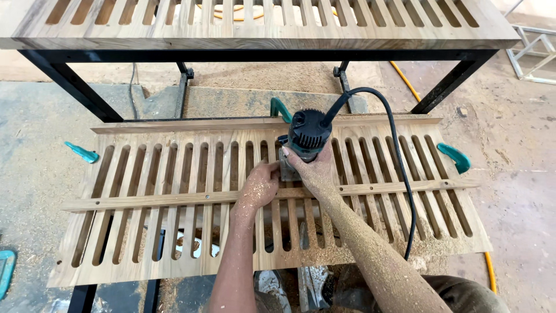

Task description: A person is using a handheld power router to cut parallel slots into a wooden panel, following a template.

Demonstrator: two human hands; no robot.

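A single head-worn camera looks steeply down and forward from the person's own standpoint. It sits close above a slotted wooden panel (174, 174) that spans the middle of the view. The person's forearms enter from the near edge. A second slotted panel (260, 23) crosses the far edge.

Both forearms showing bare, no sleeves reaching into view. Sawdust coating left hand (259, 188) and right hand (315, 172), clinging thickly along right forearm up to elbow, thinning on left forearm. No gloves, rings or watch showing. Olive-brown trousers (463, 293) showing at lower edge, dusted pale.
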